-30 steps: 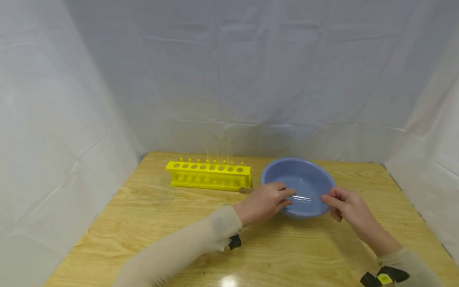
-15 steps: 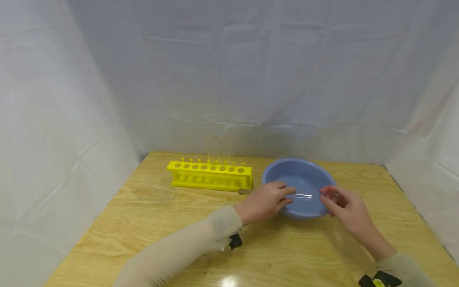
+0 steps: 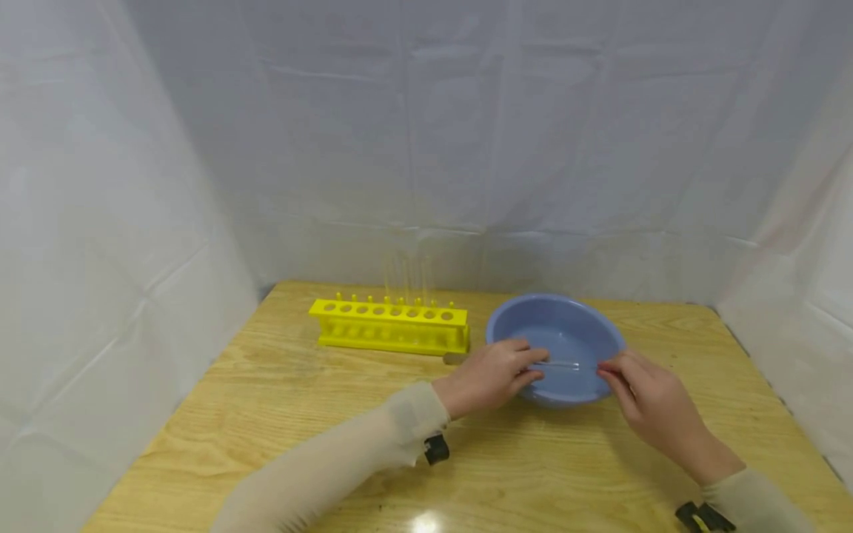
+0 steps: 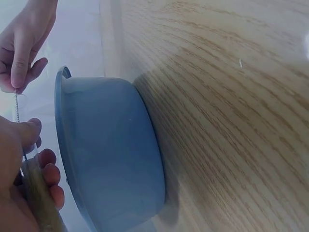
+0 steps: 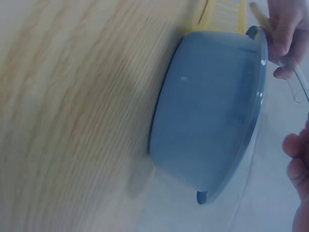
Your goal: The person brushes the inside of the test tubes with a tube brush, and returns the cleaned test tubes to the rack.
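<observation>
Over the blue basin (image 3: 496, 318), my left hand (image 3: 493, 374) grips a clear glass test tube (image 3: 565, 366) held roughly level, its mouth toward the right. The tube's rounded end pokes out to the left of that hand, with brownish bristles inside. My right hand (image 3: 656, 396) pinches the thin twisted wire of a test tube brush (image 4: 18, 110) just outside the tube's mouth. In the left wrist view the wire runs from the right fingertips into the tube, where the bristles (image 4: 39, 198) fill the part by the left palm.
Left of the basin stands a yellow test tube rack (image 3: 389, 314). Several clear tubes (image 3: 408, 277) rise faintly behind its top row of holes. Beneath everything is a wooden table (image 3: 300, 414), with white sheeting (image 3: 433, 148) around its back and sides.
My right fingers opened out and moved slightly over the tube's mouth, then drew back to a closer pinch on the wire. The left hand, tube and basin have stayed nearly still.
</observation>
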Tool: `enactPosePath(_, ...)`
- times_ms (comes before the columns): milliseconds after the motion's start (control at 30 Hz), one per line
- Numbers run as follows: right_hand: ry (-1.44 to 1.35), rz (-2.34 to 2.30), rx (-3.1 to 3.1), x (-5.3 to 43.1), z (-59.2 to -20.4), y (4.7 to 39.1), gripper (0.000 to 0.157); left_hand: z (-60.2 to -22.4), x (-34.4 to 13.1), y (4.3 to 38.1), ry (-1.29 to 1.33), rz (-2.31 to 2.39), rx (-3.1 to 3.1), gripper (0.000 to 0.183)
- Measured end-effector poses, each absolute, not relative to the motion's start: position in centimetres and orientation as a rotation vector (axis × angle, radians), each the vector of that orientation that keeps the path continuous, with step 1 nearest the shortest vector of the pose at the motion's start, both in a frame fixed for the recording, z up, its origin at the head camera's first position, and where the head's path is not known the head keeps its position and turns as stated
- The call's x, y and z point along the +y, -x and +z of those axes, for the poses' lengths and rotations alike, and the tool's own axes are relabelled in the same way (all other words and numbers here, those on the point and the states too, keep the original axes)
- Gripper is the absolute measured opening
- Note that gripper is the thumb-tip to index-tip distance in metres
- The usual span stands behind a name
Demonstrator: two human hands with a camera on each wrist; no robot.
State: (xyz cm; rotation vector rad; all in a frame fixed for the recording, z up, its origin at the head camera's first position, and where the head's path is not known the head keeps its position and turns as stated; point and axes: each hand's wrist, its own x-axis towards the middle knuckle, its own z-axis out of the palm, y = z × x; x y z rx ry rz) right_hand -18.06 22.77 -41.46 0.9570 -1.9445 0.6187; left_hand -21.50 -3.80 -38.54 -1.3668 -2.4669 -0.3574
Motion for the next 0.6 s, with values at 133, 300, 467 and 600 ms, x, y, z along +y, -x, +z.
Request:
enactPosePath(133, -0.923, 0.740, -2.075, 22.9, -41.5, 17.6, 0.013, -38.8, -3.9, 21.6, 1.372, -0.349, -2.428, 0.029)
enactPosePath(300, -0.724, 1.132, -2.321, 22.7, -41.2, 16.9, 0.012, -38.9, -3.9, 21.5, 1.368, -0.267, -2.382, 0.028)
enactPosePath(467, -0.635, 1.380, -2.466, 22.6, -40.7, 16.7, 0.011, -38.9, -3.9, 21.4, 1.362, -0.227, -2.373, 0.030)
enactPosePath(600, -0.742, 1.409, -2.490, 22.7, -40.6, 16.9, 0.015, -38.6, -3.9, 21.4, 1.349, -0.187, -2.383, 0.030)
